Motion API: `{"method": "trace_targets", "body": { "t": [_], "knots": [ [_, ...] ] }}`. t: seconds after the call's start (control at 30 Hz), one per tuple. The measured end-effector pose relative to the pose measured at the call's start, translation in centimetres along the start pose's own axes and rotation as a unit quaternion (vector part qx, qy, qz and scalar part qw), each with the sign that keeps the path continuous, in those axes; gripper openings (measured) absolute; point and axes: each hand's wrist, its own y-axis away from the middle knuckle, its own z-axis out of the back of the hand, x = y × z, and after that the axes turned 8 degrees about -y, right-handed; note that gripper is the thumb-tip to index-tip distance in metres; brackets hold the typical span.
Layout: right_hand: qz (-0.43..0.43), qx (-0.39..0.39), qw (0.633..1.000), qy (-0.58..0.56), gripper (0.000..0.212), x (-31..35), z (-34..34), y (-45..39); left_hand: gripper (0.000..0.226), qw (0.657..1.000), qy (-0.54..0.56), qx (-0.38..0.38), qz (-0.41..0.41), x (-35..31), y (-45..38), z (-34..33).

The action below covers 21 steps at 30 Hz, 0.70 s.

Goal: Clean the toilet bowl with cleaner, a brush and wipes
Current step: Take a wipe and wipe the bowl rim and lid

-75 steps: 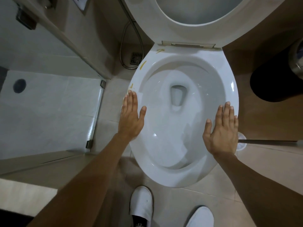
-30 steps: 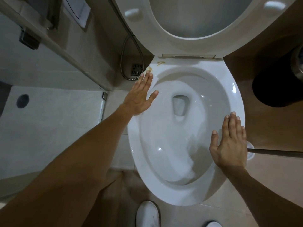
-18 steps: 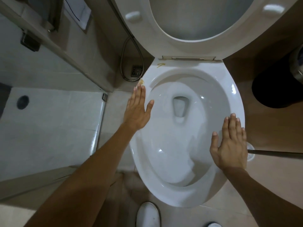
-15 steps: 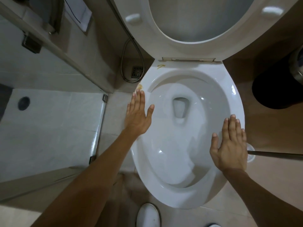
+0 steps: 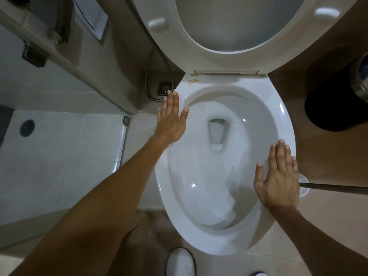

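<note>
A white toilet bowl (image 5: 282,120) fills the middle of the view, with its seat and lid (image 5: 179,42) raised. A yellow smear (image 5: 192,81) marks the rim near the hinge at the back left. My left hand (image 5: 170,120) lies flat with straight fingers on the left rim, fingertips toward the back. My right hand (image 5: 278,176) lies flat on the right rim, fingers straight. Neither hand holds anything. A toilet brush handle (image 5: 334,188) runs to the right from behind my right hand, with its white holder (image 5: 303,185) partly hidden.
A metal hose (image 5: 148,76) and a floor drain (image 5: 165,88) sit left of the toilet. A glass shower partition (image 5: 121,152) stands further left. A dark bin (image 5: 338,104) is at the right. My white shoe (image 5: 180,262) is below the bowl.
My left hand has slid forward along the left rim toward the back, after pulling back half a second earlier. My right hand has stayed on the right rim.
</note>
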Motion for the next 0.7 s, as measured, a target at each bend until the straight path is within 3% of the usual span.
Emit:
{"method": "trace_targets", "body": {
  "t": [0.13,0.23,0.7],
  "knots": [
    [0.000,-0.003,1.000,-0.002,0.069,0.1,0.1,-0.1,0.055,0.983,-0.097,0.004,-0.156,3.9,0.4,0.9],
    [0.002,-0.008,1.000,-0.006,0.068,0.0,0.1,0.0,0.055,0.973,-0.114,0.015,-0.202,4.9,-0.2,0.6],
    [0.006,-0.014,1.000,-0.004,0.069,0.0,0.0,-0.1,0.063,0.991,-0.083,-0.032,-0.101,-0.2,-4.7,-0.1]
  ]
}}
